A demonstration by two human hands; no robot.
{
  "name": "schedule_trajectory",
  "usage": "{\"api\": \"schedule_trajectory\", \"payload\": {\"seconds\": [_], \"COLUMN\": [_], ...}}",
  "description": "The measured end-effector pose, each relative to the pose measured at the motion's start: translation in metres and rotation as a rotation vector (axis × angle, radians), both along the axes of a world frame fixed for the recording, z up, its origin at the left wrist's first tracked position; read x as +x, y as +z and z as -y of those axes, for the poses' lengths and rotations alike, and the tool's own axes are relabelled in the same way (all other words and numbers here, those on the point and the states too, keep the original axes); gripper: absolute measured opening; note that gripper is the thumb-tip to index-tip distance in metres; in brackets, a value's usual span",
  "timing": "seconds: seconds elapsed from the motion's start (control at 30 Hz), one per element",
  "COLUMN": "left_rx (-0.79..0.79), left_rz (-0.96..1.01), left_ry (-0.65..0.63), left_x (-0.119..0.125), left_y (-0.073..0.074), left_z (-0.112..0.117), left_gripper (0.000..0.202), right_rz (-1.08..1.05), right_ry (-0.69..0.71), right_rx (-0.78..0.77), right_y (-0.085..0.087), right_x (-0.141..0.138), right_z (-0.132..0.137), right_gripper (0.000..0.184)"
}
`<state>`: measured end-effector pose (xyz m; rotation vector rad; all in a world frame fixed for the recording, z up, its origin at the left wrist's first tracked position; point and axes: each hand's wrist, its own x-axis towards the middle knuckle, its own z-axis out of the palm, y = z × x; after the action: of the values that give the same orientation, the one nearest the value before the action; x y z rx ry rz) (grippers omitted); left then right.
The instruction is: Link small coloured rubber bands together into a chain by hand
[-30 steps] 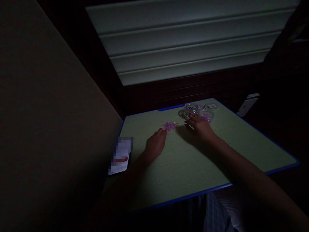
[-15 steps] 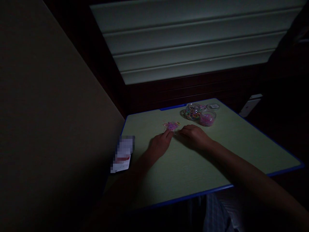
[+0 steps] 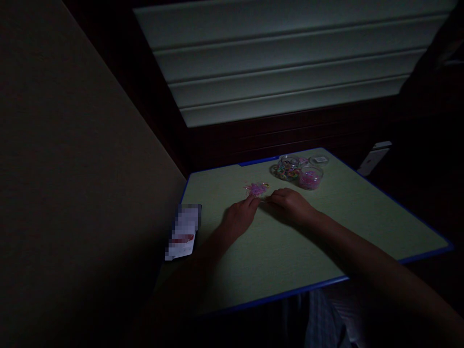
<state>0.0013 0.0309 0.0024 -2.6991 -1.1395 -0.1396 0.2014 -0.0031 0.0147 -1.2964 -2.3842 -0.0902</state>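
Note:
In dim light, my left hand and my right hand rest on a pale green table with a blue rim. Their fingertips nearly meet just below a small pile of pink and purple loops. Both hands have their fingers curled and pinched together; what they pinch is too small and dark to name. Farther back stand a clear jar of multicoloured loops and a clear jar of pink loops.
A round clear lid lies behind the jars. A white card or packet sits at the table's left edge. A wall rises on the left, a slatted blind hangs behind, and a pale device lies off the table at right.
My right hand drew back from the jars to the pile of loops, meeting my left hand, which edged forward. Since half a second ago the hands have hardly moved.

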Motion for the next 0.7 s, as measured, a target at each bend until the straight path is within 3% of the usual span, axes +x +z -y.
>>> {"api": "schedule_trajectory", "payload": {"seconds": [0.33,0.6,0.7], "left_rx": [-0.019,-0.058,-0.053], "left_rz": [0.016,0.009,0.002], "left_ry": [0.01,-0.017,0.006], "left_x": [0.0,-0.001,-0.001], "left_y": [-0.003,-0.001,-0.001], "left_z": [-0.003,-0.003,-0.003], "left_gripper": [0.031,0.032,0.032], "right_rz": [0.132,0.203,0.208], "right_ry": [-0.101,-0.662,-0.804], "right_rx": [0.015,0.189,0.207], "right_y": [0.011,0.034,0.034], "right_x": [0.007,0.054,0.069], "right_z": [0.0,0.001,0.001], "right_gripper": [0.023,0.027,0.029]}}
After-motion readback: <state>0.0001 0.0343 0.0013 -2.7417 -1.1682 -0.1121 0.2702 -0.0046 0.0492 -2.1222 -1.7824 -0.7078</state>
